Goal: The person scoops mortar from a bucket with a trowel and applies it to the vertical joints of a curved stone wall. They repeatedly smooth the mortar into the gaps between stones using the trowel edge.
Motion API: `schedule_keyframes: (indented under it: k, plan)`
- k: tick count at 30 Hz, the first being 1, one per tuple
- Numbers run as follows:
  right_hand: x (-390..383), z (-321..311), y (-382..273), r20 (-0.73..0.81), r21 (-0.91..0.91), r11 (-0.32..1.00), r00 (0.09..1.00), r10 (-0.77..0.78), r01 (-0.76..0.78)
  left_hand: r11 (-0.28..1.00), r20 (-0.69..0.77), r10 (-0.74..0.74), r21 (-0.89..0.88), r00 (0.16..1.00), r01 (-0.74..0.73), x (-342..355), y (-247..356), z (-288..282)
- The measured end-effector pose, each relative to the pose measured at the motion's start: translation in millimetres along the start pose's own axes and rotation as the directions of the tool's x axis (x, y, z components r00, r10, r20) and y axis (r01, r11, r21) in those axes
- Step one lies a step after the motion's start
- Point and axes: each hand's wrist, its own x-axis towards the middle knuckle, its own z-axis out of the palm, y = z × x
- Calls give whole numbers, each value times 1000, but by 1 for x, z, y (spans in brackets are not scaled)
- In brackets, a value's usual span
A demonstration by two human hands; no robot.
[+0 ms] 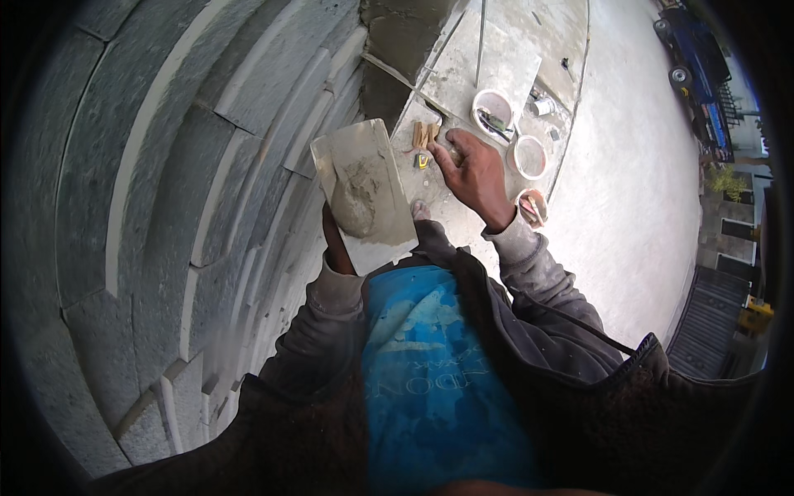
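My left hand (pixel 337 246) supports a pale rectangular stone tile (pixel 335 153) from below, its fingers hidden behind it. Wet grey mortar (pixel 357 198) is smeared over the tile's upper face. To the right of the tile, my right hand (pixel 473 172) is held above the ground, thumb and forefinger apart, with nothing visible between them. Close to its fingertips are small wooden pieces (pixel 423 134) and a yellow-and-black tape measure (pixel 422 160).
A wall of layered grey stone blocks (pixel 165 182) rises along my left. On the right stand a white bucket with tools (pixel 477 101), a second white bucket (pixel 511 159) and a smaller container (pixel 529 195). A dark blue vehicle (pixel 693 78) is parked far right.
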Motion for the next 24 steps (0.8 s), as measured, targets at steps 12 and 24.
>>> schedule_keyframes:
  k: [12,24]
  plan:
    - [8,-21,-18,81,-53,998,996,34,-30,941,-12,-111,-322,994,101,7,-10,16]
    - [11,-32,-30,-124,-70,994,988,-97,89,942,9,-117,-316,993,114,6,-10,21]
